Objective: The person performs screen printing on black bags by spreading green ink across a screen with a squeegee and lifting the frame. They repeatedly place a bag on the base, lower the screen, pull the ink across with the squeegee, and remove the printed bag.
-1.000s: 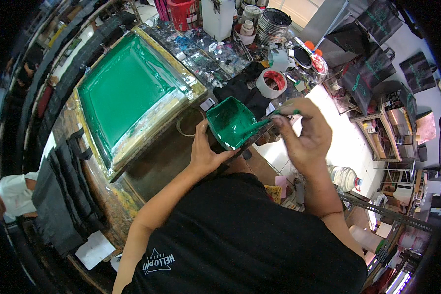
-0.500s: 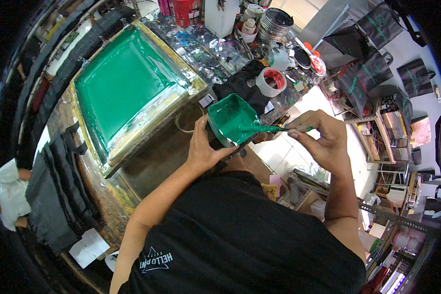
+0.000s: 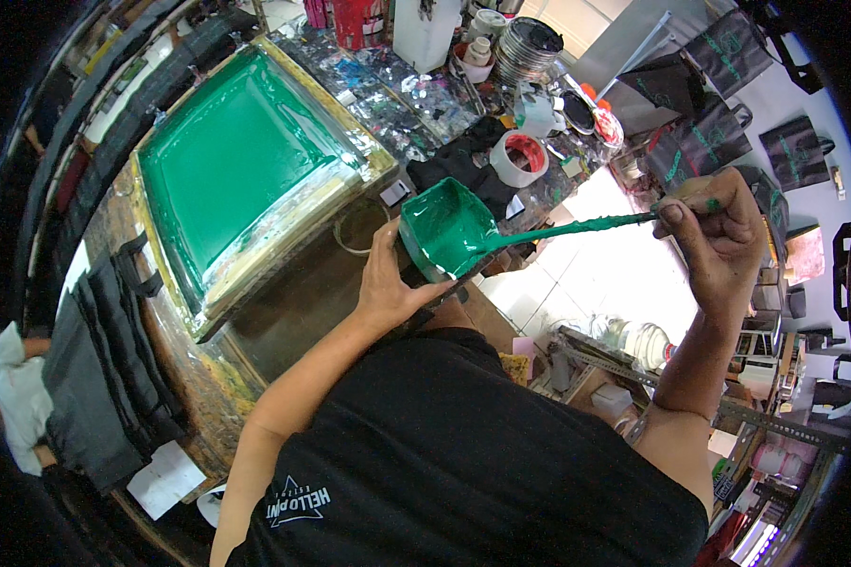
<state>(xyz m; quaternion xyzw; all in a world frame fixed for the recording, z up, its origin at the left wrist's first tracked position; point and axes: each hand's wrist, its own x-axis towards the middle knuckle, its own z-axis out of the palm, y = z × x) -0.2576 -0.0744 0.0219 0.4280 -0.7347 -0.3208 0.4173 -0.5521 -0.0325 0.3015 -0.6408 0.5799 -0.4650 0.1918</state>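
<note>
My left hand is wrapped round the near left side of a square tub whose inside is coated with green ink. Out to the right, my right hand pinches the dark end of a thin stirring stick. Thick green ink covers most of the stick, and its far end rests at the tub's right rim or just inside. Left of the tub lies a wooden-framed printing screen, spread with wet green ink.
A roll of tape and a black cloth lie beyond the tub on the stained workbench. Stacked lids and containers stand at the back. Black bags hang over the bench's left edge; another person's white sleeve is beside them.
My right hand has moved right and slightly up, drawing the stick outward so that more of its green length shows. My left hand and the tub have barely moved.
</note>
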